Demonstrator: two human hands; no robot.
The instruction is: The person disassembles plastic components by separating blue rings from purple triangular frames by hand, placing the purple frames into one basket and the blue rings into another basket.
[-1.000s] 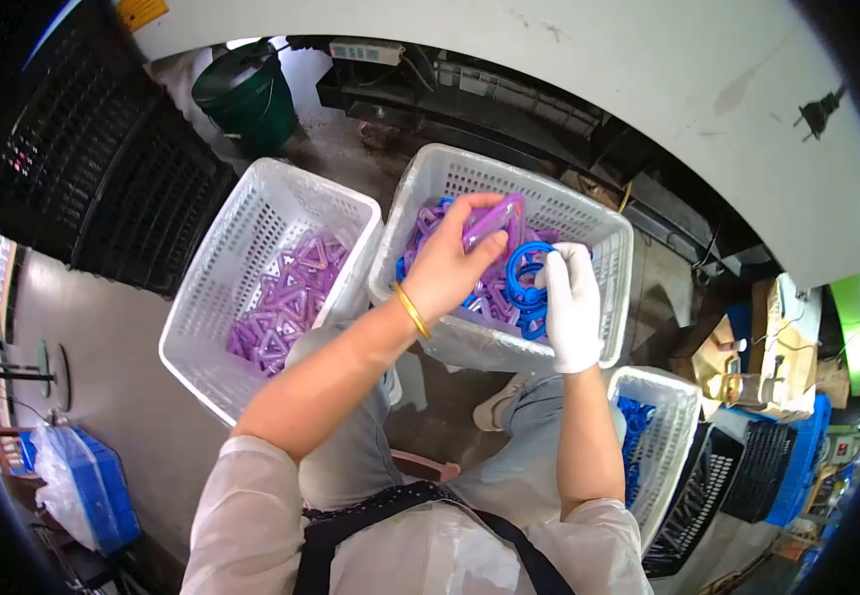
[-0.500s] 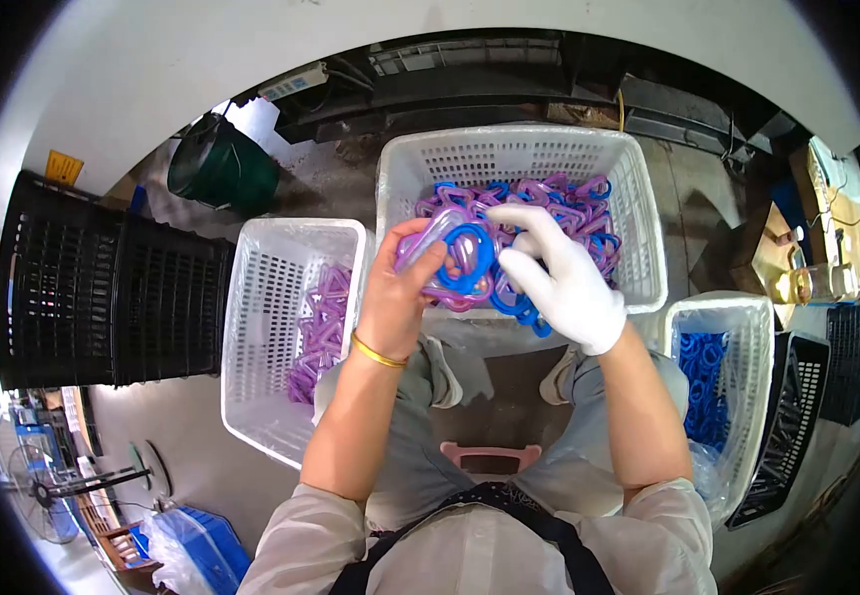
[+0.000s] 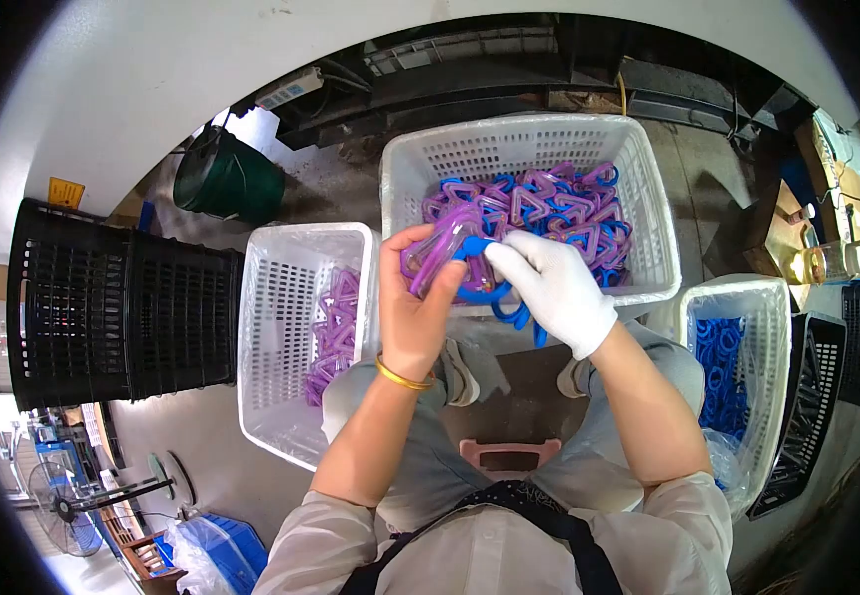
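Observation:
My bare left hand [image 3: 412, 315] is closed around a purple see-through triangular plastic piece [image 3: 447, 243], tilted above the near side of the large white basket. My right hand [image 3: 561, 293], in a white glove, pinches a blue plastic ring [image 3: 474, 247] against that piece. More blue rings [image 3: 511, 313] hang below the gloved fingers, partly hidden by them. Behind my hands, the large white basket [image 3: 656, 223] holds purple triangles mixed with blue rings [image 3: 559, 213]. How the ring and the triangle join is hidden by my fingers.
Left of me stands a white basket [image 3: 266, 347] with purple triangles; to the right, another [image 3: 779, 347] holds blue rings. Black crates [image 3: 122, 307] are stacked at far left, near a dark green bucket [image 3: 227, 178]. A pink stool [image 3: 509, 454] shows between my legs.
My gloved fingers have closed on a blue ring at the purple piece, where they were spread beside it before. The purple piece has turned in my left hand. The view has shifted slightly.

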